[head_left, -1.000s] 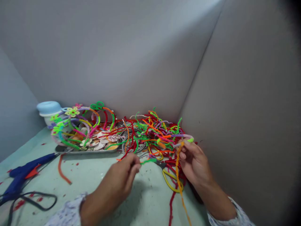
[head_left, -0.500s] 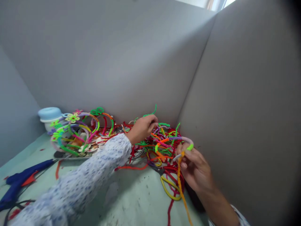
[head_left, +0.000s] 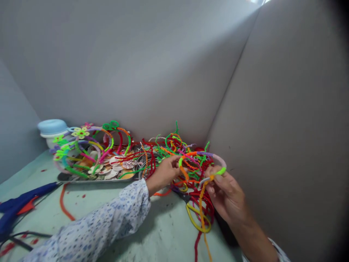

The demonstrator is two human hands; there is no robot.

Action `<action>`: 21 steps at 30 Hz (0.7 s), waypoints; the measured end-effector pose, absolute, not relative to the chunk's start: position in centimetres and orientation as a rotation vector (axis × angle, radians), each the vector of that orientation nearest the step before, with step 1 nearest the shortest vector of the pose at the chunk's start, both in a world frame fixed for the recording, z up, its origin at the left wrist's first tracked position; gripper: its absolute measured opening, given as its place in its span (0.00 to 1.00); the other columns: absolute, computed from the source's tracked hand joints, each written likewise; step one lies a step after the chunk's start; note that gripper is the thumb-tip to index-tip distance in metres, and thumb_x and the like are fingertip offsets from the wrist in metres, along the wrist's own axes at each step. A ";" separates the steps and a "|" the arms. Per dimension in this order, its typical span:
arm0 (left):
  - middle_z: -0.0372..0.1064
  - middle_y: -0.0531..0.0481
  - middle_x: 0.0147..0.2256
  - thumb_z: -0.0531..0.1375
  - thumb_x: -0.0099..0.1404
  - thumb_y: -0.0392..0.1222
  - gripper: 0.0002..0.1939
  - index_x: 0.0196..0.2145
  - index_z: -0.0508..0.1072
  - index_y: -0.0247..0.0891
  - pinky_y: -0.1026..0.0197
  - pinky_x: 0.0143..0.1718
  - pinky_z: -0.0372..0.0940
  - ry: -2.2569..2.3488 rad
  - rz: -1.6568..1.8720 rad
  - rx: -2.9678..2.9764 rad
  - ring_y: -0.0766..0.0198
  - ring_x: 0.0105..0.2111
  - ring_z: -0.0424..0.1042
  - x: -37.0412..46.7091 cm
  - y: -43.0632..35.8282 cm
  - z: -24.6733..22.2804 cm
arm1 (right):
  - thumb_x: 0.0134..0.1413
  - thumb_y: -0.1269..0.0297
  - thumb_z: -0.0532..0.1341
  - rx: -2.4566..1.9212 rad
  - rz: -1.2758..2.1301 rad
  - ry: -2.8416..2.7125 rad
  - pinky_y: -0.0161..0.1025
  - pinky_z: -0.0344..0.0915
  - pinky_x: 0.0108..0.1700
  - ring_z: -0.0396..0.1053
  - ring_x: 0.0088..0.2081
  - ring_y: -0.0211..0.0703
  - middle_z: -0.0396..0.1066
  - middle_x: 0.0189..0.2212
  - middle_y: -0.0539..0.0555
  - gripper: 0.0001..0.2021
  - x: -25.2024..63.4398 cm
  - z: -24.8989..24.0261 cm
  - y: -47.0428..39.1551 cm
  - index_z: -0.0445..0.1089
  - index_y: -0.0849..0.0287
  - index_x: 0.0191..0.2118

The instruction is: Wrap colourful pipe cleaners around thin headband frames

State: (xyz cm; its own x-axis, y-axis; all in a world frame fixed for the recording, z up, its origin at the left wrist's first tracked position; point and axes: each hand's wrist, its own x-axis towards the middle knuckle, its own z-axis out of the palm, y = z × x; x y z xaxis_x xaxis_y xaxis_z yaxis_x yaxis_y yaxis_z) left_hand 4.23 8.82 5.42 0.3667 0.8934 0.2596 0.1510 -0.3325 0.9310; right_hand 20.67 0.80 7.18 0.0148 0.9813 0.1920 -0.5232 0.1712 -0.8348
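Head: left hand (head_left: 166, 170) lower (by hoop (head_left: 205, 154))

metal tray (head_left: 95, 181), glue gun (head_left: 16, 203), green table (head_left: 169, 227)

Dim, glare top R, diag. shadow on wall (head_left: 152, 76), R corners black.

A plain grey far wall (head_left: 122, 72) meets a darker grey right wall (head_left: 286, 109) at a slanting corner line (head_left: 236, 71). The left wall (head_left: 13, 105) looks bluish. Brightness enters at the top edge, toward the right, spreading a soft pale band (head_left: 207, 36) across the far wall. Below lies a pale green desk (head_left: 166, 229).
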 end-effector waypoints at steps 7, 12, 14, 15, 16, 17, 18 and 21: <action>0.64 0.54 0.21 0.59 0.57 0.52 0.17 0.28 0.71 0.32 0.69 0.16 0.51 0.732 0.958 1.225 0.75 0.15 0.58 7.9 7.4 5.1 | 0.47 0.64 0.64 -0.633 1.256 -0.959 0.30 0.58 0.24 0.58 0.23 0.31 0.62 0.27 0.48 0.04 20.6 7.3 0.7 0.69 0.57 0.29; 0.68 0.50 0.24 0.58 0.58 0.49 0.15 0.29 0.71 0.31 0.70 0.15 0.50 0.807 0.948 1.195 0.75 0.14 0.59 6.2 8.3 4.2 | 0.47 0.63 0.65 -0.653 1.069 -0.875 0.30 0.59 0.25 0.58 0.24 0.32 0.63 0.27 0.48 0.05 22.0 8.5 1.1 0.70 0.56 0.30; 0.70 0.49 0.26 0.57 0.60 0.47 0.13 0.31 0.69 0.32 0.71 0.15 0.51 0.847 1.026 1.173 0.76 0.14 0.60 5.1 9.2 4.7 | 0.46 0.62 0.65 -0.654 1.050 -0.859 0.30 0.58 0.24 0.57 0.23 0.32 0.63 0.26 0.48 0.06 22.2 8.9 1.1 0.70 0.56 0.30; 0.70 0.49 0.28 0.56 0.60 0.45 0.11 0.33 0.68 0.32 0.71 0.16 0.52 0.864 1.076 1.162 0.76 0.16 0.61 4.6 9.6 5.2 | 0.45 0.62 0.66 -0.649 1.058 -0.850 0.30 0.58 0.23 0.57 0.23 0.31 0.63 0.26 0.48 0.06 22.1 9.0 1.0 0.70 0.56 0.30; 0.71 0.48 0.31 0.56 0.61 0.43 0.09 0.35 0.68 0.33 0.72 0.17 0.52 0.877 1.112 1.152 0.76 0.17 0.63 4.1 9.8 5.7 | 0.44 0.62 0.67 -0.638 1.080 -0.840 0.30 0.58 0.23 0.57 0.23 0.31 0.64 0.27 0.48 0.07 22.0 9.0 0.8 0.70 0.56 0.30; 0.71 0.47 0.32 0.55 0.61 0.42 0.09 0.36 0.68 0.33 0.72 0.18 0.53 0.893 1.130 1.143 0.76 0.18 0.64 3.5 9.8 6.3 | 0.43 0.62 0.67 -0.628 1.109 -0.831 0.30 0.58 0.23 0.57 0.22 0.31 0.64 0.27 0.48 0.07 21.7 9.0 0.6 0.70 0.56 0.30; 0.71 0.46 0.32 0.55 0.60 0.40 0.08 0.36 0.67 0.32 0.71 0.18 0.54 0.908 1.136 1.140 0.75 0.19 0.64 3.1 9.5 6.7 | 0.43 0.63 0.67 -0.626 1.146 -0.825 0.29 0.57 0.22 0.57 0.22 0.30 0.64 0.26 0.47 0.07 21.3 8.9 0.4 0.69 0.56 0.29; 0.70 0.50 0.29 0.57 0.59 0.38 0.10 0.39 0.67 0.34 0.71 0.17 0.53 0.950 1.139 1.148 0.75 0.18 0.63 1.9 6.8 7.1 | 0.45 0.61 0.66 -0.643 1.308 -0.814 0.29 0.56 0.21 0.57 0.21 0.30 0.63 0.22 0.47 0.08 19.6 7.9 -0.1 0.69 0.58 0.30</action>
